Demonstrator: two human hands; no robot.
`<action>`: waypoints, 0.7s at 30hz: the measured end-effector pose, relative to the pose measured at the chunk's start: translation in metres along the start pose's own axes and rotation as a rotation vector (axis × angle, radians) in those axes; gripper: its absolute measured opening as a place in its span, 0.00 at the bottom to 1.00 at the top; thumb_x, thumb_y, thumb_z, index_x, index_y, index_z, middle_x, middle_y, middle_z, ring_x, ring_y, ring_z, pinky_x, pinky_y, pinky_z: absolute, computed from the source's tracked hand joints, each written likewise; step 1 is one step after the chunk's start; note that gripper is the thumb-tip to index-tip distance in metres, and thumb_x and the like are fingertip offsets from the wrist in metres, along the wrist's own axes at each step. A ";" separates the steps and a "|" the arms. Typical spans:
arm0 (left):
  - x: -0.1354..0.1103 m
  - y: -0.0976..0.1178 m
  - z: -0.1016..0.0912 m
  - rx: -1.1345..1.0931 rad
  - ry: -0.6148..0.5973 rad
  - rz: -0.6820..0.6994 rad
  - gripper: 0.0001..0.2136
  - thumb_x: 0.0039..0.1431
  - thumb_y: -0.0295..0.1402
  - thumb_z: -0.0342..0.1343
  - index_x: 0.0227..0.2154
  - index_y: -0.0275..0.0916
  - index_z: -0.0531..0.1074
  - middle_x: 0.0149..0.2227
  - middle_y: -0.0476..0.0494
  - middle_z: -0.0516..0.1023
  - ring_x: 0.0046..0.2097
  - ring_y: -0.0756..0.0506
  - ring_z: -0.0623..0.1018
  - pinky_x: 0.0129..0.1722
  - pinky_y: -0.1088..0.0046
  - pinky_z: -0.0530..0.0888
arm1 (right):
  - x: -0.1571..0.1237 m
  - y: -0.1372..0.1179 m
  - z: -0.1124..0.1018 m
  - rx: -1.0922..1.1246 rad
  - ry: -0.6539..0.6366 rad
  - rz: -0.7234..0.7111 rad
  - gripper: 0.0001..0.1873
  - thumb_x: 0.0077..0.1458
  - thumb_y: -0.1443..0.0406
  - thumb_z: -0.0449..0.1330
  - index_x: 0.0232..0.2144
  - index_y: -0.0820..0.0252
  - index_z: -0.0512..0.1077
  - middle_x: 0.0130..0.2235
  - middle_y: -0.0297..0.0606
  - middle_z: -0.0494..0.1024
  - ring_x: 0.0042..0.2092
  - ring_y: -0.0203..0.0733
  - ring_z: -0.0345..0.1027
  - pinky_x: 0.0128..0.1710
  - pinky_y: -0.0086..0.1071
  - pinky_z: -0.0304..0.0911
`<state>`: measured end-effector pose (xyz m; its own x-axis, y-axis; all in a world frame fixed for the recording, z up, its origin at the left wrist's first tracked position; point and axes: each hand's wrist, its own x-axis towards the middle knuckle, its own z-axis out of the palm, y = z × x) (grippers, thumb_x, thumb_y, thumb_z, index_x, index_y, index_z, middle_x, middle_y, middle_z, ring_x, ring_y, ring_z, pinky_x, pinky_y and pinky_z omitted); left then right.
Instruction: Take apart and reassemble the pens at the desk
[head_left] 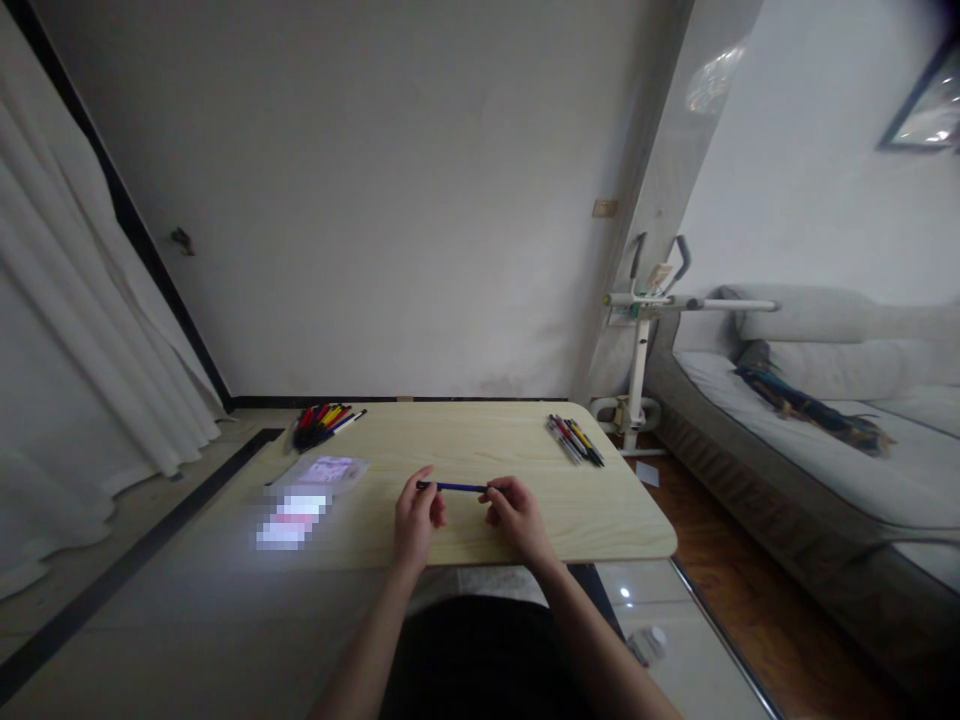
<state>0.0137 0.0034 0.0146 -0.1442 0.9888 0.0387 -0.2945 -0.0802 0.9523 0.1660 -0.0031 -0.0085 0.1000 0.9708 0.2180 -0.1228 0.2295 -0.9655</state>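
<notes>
A dark blue pen (461, 488) is held level above the near middle of the table, spanning the gap between both hands. My left hand (417, 515) pinches its left end, which looks black. At the other end, the thumb and fingers of my right hand (519, 514) close on the tip. The pen's finer details are too small to make out. On the far left of the table lies a pile of pens (322, 425) in red, yellow, black and white. A smaller group of pens (574, 440) rests at the far right.
A pale wooden table (450, 440) stands before me, with a clear plastic box (324, 472) on its left side. Nearer lies a bright, pixelated rectangle (292, 522). White exercise equipment (637, 370) and a grey sofa (810, 400) are to the right. A white curtain (82, 330) hangs at left.
</notes>
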 end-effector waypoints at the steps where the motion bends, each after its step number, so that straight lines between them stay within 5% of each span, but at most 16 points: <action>1: 0.000 0.000 0.000 0.000 -0.004 0.003 0.25 0.42 0.40 0.56 0.45 0.36 0.63 0.17 0.56 0.66 0.16 0.55 0.65 0.14 0.81 0.61 | 0.000 0.001 0.000 -0.001 0.001 0.005 0.12 0.48 0.59 0.55 0.32 0.61 0.63 0.26 0.36 0.73 0.20 0.31 0.62 0.18 0.25 0.57; 21: 0.000 -0.001 0.001 0.020 0.013 0.024 0.23 0.44 0.38 0.54 0.45 0.35 0.63 0.17 0.55 0.66 0.17 0.54 0.65 0.14 0.81 0.61 | -0.005 -0.008 0.000 -0.118 -0.019 0.020 0.17 0.51 0.53 0.51 0.21 0.61 0.62 0.18 0.32 0.69 0.17 0.30 0.58 0.16 0.24 0.53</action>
<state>0.0147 0.0037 0.0143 -0.1630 0.9849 0.0583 -0.2716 -0.1016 0.9570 0.1667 -0.0097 -0.0015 0.0796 0.9765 0.2004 -0.0078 0.2016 -0.9794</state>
